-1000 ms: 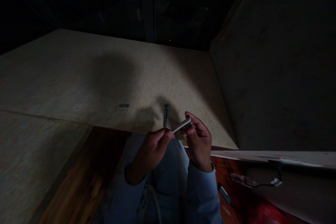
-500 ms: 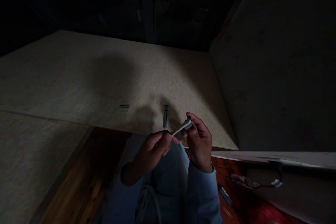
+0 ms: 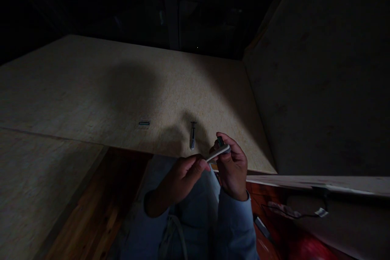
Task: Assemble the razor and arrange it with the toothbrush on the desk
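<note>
My left hand (image 3: 185, 176) is closed around the handle of a white toothbrush (image 3: 215, 154), which slants up to the right. The brush head, with greyish bristles, reaches my right hand (image 3: 233, 166). Between the thumb and fingers of that hand sits a small dark-green and black piece that looks like a razor head (image 3: 219, 141); the fingers hide part of it. The brush head lies over or against the thumb side of this hand; exact contact is hard to tell. Beyond the hands, a razor handle (image 3: 192, 136) rests on the table, its T-shaped end pointing away.
A small dark strip in a clear holder (image 3: 144, 123) lies left of the razor handle on the pale table (image 3: 183, 85). A tall panel (image 3: 319, 69) rises along the right side. Below right are a cable with a white tag (image 3: 321, 212) and a red item (image 3: 310, 248).
My left hand has moved the toothbrush slightly right and down, so its head now sits lower across my right hand. More of the dark-green piece shows above it.
</note>
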